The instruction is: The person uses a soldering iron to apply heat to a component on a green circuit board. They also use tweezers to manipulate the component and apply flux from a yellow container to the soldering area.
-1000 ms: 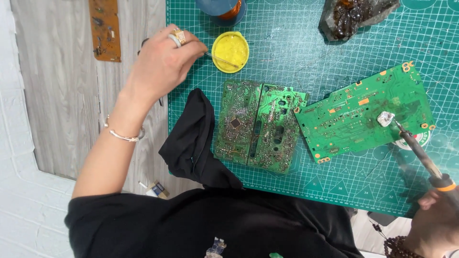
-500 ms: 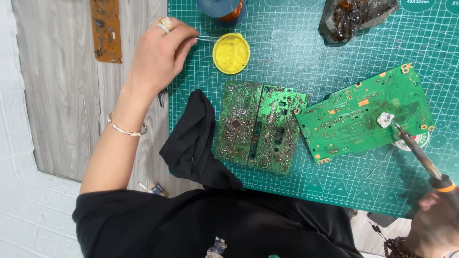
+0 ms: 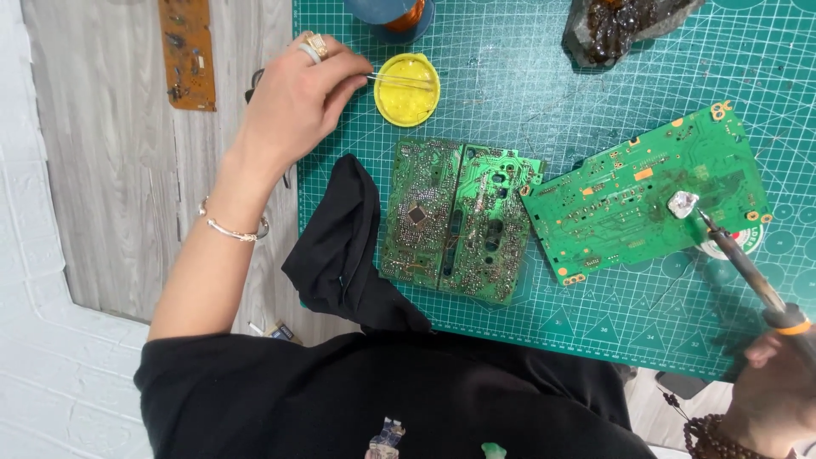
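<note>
The left hand (image 3: 293, 106) was closed around a thin clear stick (image 3: 399, 79), its far end resting over the small yellow tin (image 3: 408, 89) on the green cutting mat (image 3: 527, 93). The right hand (image 3: 778, 387) gripped the soldering iron (image 3: 748, 268) by its handle, its tip touching a silvery blob on the right-hand circuit board (image 3: 646, 200). Two more boards (image 3: 459, 221) lay side by side between the hands, beside a black cloth (image 3: 340, 246).

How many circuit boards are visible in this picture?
4: two green boards side by side at the mat's centre, one large green board to their right, one brown board on the wooden table.
</note>
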